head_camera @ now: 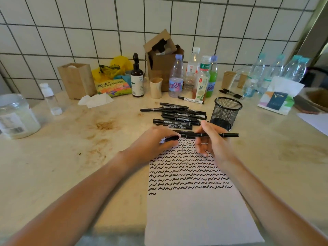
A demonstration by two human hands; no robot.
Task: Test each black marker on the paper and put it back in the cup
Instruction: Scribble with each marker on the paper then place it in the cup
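At far left on the stained cream stone bench, a clear plastic jar with pale contents, then a small clear bottle with a white cap. Behind these, against the white tiled wall, a brown paper bag, a crumpled white tissue, a yellow plastic bag and a brightly printed snack packet. Further right, a dark brown pump bottle with a white label, a cream paper cup, an opened brown cardboard box and a cluster of clear plastic drink bottles.

Left hand curled over the top edge of the white sheet of paper, gripping a short black marker cap. Rows of black squiggles across the upper half of that sheet. Beyond the left hand, a loose heap of black markers lying flat on the bench. Right hand raised just above the paper, pinching a slim black marker near its middle, held roughly level, its free end pointing right. Just behind the right hand, an upright black wire-mesh cup; contents impossible to tell. Right again, two brown paper cups, more clear bottles with teal caps, and a white printed paper packet.
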